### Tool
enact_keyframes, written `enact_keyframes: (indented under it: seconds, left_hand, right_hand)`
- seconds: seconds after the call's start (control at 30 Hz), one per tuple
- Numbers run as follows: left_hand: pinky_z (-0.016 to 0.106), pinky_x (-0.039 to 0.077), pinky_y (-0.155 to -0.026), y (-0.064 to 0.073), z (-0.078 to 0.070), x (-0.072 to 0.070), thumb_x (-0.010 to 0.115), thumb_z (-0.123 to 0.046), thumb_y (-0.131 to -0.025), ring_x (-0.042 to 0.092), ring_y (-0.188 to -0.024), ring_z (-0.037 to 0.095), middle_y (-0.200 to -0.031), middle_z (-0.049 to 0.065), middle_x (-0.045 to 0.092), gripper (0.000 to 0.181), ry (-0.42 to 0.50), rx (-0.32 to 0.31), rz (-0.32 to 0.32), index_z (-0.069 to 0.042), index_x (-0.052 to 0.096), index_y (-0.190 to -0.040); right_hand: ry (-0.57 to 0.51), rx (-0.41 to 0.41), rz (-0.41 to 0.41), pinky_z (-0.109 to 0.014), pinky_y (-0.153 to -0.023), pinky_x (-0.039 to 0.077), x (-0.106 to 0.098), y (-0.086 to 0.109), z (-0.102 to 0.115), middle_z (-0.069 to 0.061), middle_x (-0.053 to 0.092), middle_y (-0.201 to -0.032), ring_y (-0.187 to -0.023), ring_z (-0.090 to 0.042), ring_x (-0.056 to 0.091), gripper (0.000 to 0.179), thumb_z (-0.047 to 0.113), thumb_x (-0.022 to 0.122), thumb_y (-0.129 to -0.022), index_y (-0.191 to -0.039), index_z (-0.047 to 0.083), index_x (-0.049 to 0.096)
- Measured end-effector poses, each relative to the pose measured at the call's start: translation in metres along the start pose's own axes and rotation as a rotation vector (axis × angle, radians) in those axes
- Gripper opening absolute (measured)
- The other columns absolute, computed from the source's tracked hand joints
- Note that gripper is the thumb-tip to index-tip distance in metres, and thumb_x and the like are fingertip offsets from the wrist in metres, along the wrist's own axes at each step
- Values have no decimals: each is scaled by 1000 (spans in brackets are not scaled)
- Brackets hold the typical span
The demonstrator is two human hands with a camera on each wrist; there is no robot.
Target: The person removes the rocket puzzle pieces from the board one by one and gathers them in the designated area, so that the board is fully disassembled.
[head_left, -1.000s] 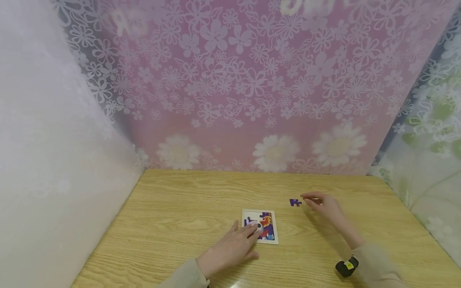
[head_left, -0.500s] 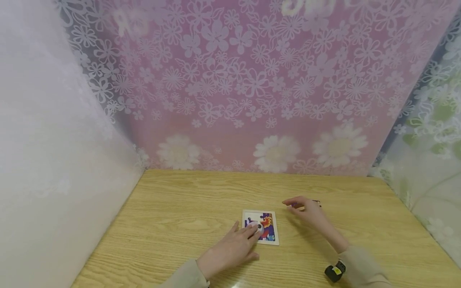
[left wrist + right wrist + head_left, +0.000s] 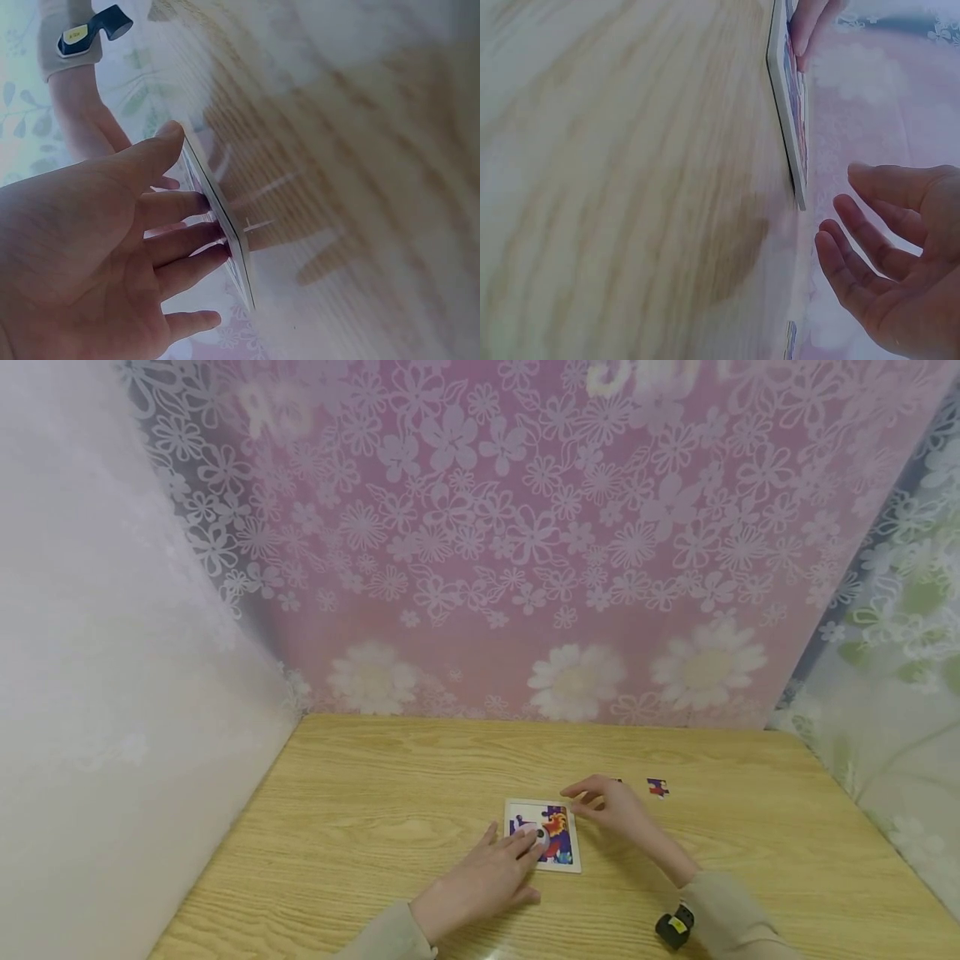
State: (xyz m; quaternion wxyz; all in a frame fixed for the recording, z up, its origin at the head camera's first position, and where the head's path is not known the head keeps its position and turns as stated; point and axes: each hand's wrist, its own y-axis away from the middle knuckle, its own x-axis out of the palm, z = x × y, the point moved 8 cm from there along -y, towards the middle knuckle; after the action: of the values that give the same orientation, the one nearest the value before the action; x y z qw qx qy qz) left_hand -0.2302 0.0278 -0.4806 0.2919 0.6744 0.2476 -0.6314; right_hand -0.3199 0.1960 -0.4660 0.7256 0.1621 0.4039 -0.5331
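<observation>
In the head view a small white-framed jigsaw puzzle [image 3: 575, 852] lies on the table, its picture purple, red and yellow, with a bare white patch at the upper left. My left hand [image 3: 480, 872] rests over its lower left, fingers fairly straight. In the left wrist view the fingertips touch the picture, and the thumb is at the board's edge. My right hand [image 3: 618, 814] hovers beside the board's upper right corner. The right wrist view shows its fingers [image 3: 866, 240] loosely bent and apart, nothing visible between them. One loose puzzle piece [image 3: 657, 787] lies beyond that hand.
Another loose piece [image 3: 617, 782] is mostly hidden behind the right hand. All of this is on a wood-grain table [image 3: 360, 802]. A pink floral backdrop [image 3: 480, 568] stands at the back, with pale sheets at both sides. A black device [image 3: 674, 927] is at the right wrist.
My right hand has moved left, from beside the loose pieces to the board's corner, bringing the right piece into view. The left hand and board have stayed in place.
</observation>
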Motion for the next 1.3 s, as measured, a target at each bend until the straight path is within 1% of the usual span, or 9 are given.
enact_keyframes:
  seconds: [0.17,0.3,0.43,0.5,0.63,0.73,0.83,1.07,1.3]
  left_hand:
    - [51,34,-119,0,-1,0,52,-55,-100,35,-149,16,-162,2,36,67,-35,5,-5,-19,44,-155]
    - [52,33,-119,0,0,1,51,-56,-100,34,-149,16,-163,1,35,67,-30,3,2,-20,43,-156]
    - [52,33,-119,0,0,1,51,-56,-100,34,-149,16,-163,1,35,67,-28,6,2,-19,43,-156]
    - [52,33,-119,0,0,1,51,-55,-100,34,-149,16,-162,2,36,67,-32,9,-3,-19,43,-155]
    - [52,34,-118,0,-1,-1,52,-55,-100,35,-149,16,-162,2,37,67,-41,13,-14,-18,44,-155]
    - [52,34,-118,0,-1,-1,53,-55,-100,36,-148,17,-161,3,38,67,-42,13,-18,-18,45,-154]
    - [53,35,-118,-1,-2,-2,53,-55,-99,36,-148,17,-161,3,39,67,-47,17,-23,-18,45,-154]
    - [53,35,-117,0,-2,-3,52,-56,-99,37,-148,17,-161,4,39,67,-52,22,-27,-17,45,-154]
    - [53,36,-117,-1,-1,-2,52,-56,-100,37,-147,17,-160,4,40,67,-59,27,-37,-17,46,-154]
  right_hand:
    - [3,-6,35,-30,-75,60,8,-2,1,-8,71,-108,-90,-22,69,23,10,74,-92,-115,9,75]
    - [10,-5,58,-29,-73,58,14,-4,4,-6,71,-104,-88,-20,68,23,8,75,-91,-114,9,76]
    - [29,-2,81,-25,-69,53,20,-5,7,-5,69,-103,-84,-15,63,24,10,77,-90,-114,10,76]
    - [50,-3,95,-23,-66,49,22,-7,9,-4,68,-105,-81,-13,59,25,12,78,-89,-113,11,77]
    - [134,-53,122,-23,-64,43,28,-9,16,-5,66,-107,-77,-12,52,26,15,81,-86,-111,12,77]
    - [193,-94,128,-23,-64,41,30,-10,21,-6,65,-106,-77,-13,50,26,15,82,-84,-110,12,78]
    - [209,-106,128,-23,-64,41,30,-9,25,-7,64,-106,-77,-13,50,26,13,83,-84,-108,11,78]
    - [225,-90,117,-24,-64,40,31,-9,26,-5,63,-105,-79,-14,50,26,13,84,-82,-107,12,78]
    - [225,-81,97,-26,-68,43,30,-9,24,-1,63,-102,-82,-14,52,25,14,85,-82,-105,16,76]
